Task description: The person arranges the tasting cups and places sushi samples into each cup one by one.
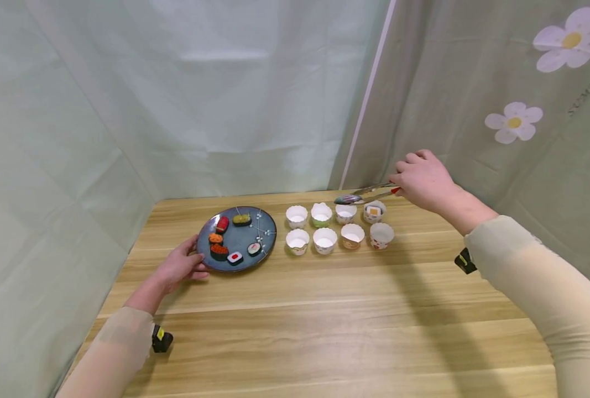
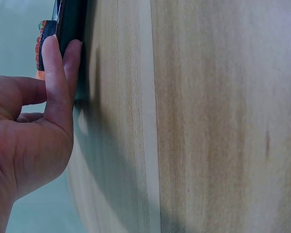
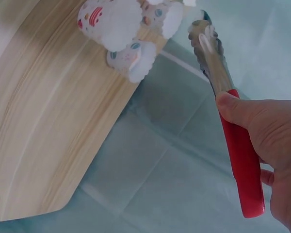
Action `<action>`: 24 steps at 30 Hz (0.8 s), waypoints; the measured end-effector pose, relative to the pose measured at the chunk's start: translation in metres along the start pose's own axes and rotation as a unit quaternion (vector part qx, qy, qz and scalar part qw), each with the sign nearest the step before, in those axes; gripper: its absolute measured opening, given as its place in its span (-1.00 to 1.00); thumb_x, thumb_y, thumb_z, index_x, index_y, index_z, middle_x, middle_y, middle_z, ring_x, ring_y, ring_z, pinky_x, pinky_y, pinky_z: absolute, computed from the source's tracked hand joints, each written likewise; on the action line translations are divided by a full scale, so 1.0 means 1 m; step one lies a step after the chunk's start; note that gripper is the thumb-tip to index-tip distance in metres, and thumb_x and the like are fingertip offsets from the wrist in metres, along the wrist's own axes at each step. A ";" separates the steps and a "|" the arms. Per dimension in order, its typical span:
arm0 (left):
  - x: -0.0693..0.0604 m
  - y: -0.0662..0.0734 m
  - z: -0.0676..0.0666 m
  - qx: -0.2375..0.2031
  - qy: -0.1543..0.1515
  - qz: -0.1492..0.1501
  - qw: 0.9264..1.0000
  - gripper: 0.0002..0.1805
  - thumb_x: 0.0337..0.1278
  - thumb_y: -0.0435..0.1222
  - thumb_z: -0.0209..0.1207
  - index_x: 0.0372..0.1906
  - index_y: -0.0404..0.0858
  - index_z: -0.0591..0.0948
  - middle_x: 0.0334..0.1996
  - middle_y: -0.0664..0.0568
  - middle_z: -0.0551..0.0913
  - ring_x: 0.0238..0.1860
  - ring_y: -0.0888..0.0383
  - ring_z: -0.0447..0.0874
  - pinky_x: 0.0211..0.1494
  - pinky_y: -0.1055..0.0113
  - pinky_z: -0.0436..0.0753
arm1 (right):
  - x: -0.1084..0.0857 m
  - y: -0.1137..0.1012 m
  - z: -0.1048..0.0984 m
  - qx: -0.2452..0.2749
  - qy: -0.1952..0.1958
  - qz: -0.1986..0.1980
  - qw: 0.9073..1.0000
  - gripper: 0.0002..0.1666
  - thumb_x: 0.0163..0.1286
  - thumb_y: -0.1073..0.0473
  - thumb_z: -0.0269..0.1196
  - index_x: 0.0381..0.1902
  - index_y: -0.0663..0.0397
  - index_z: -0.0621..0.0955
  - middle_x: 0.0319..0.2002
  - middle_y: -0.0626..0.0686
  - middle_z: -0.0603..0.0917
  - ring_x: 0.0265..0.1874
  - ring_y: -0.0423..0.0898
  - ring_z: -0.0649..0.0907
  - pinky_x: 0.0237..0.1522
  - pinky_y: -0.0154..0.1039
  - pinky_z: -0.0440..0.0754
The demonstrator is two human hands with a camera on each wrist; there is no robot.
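Observation:
My left hand point(image 1: 185, 262) holds the left rim of a round dark blue plate point(image 1: 237, 243) with white branch decoration. Several toy-like sushi pieces lie around it, among them a red one point(image 1: 222, 224), a yellow-green one point(image 1: 242, 220) and an orange-roe one point(image 1: 219, 252). In the left wrist view, fingers of the left hand point(image 2: 43, 121) lie against the plate's edge. My right hand point(image 1: 424, 181) grips red-handled metal tongs point(image 3: 242, 160), their heads above the back row of cups. Nothing shows between the tong heads. A white sushi piece with an orange centre point(image 1: 373, 211) sits in the back-right cup point(image 1: 374, 219).
Several small scalloped paper cups stand in two rows right of the plate, including a front-left cup point(image 1: 297, 243) and a front-right cup point(image 1: 381, 237). The wooden table point(image 1: 324, 331) meets a pale curtain point(image 1: 255, 110) at its back edge.

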State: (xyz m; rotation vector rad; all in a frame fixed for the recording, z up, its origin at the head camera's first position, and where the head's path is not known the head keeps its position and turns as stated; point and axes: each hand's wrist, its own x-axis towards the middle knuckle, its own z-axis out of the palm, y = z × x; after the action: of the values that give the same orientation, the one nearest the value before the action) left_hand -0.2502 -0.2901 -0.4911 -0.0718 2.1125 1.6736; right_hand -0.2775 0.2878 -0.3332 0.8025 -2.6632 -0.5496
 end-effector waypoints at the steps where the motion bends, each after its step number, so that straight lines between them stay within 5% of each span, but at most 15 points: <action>1: 0.000 0.000 0.000 0.000 0.000 0.001 1.000 -0.23 0.63 -0.41 -0.22 0.64 -0.22 -0.37 0.58 -0.36 -0.15 -0.17 0.12 0.65 -0.03 0.16 0.78 | 0.000 0.001 0.000 -0.004 0.000 -0.004 1.000 -0.75 0.21 0.12 0.53 -0.15 0.01 0.78 -0.22 0.08 0.70 -0.11 0.17 0.59 0.14 0.22 0.48; 15: -0.001 0.000 0.000 0.006 0.007 -0.003 1.000 -0.23 0.63 -0.40 -0.20 0.65 -0.20 -0.36 0.58 -0.33 -0.11 -0.16 0.11 0.64 -0.01 0.14 0.77 | 0.014 -0.002 -0.012 -0.045 -0.030 -0.039 0.998 -0.81 0.12 0.12 0.58 -0.36 0.00 0.77 -0.30 0.03 0.66 -0.20 0.12 0.54 0.11 0.15 0.46; 24: -0.001 -0.001 0.000 0.003 0.008 -0.001 1.000 -0.22 0.63 -0.41 -0.20 0.64 -0.21 -0.36 0.59 -0.34 -0.15 -0.17 0.12 0.66 -0.03 0.14 0.77 | 0.033 -0.011 -0.019 -0.086 -0.030 -0.075 0.993 -0.87 0.20 0.34 0.49 -0.36 0.01 0.78 -0.28 0.02 0.68 -0.18 0.10 0.52 0.04 0.08 0.45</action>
State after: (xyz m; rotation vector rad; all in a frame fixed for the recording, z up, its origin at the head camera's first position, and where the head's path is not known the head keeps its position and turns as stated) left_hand -0.2491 -0.2901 -0.4917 -0.0858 2.1279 1.6723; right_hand -0.2914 0.2549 -0.3152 0.9532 -2.5777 -0.8409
